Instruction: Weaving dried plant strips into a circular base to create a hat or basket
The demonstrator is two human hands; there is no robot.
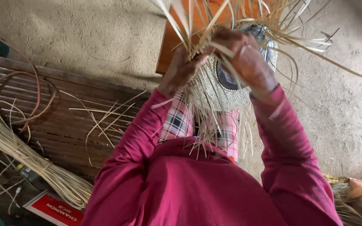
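A half-woven basket (pixel 218 90) of pale straw strips rests on my lap, its loose strands (pixel 227 16) fanning upward and outward. My left hand (pixel 182 69) pinches strands at the left side of the weave. My right hand (pixel 244 54) grips strands on top of the woven piece, fingers curled around them. Under the weave a dark round object (pixel 227 79) shows, partly hidden. I wear magenta sleeves and plaid trousers (pixel 177 121).
A bundle of long straw strips (pixel 26 155) lies on a dark slatted bench (pixel 63 117) at the left, with loose strands across it. An orange wooden board (pixel 168 46) lies on the earth floor ahead. A red packet (pixel 53 209) sits bottom left, more straw (pixel 348 201) bottom right.
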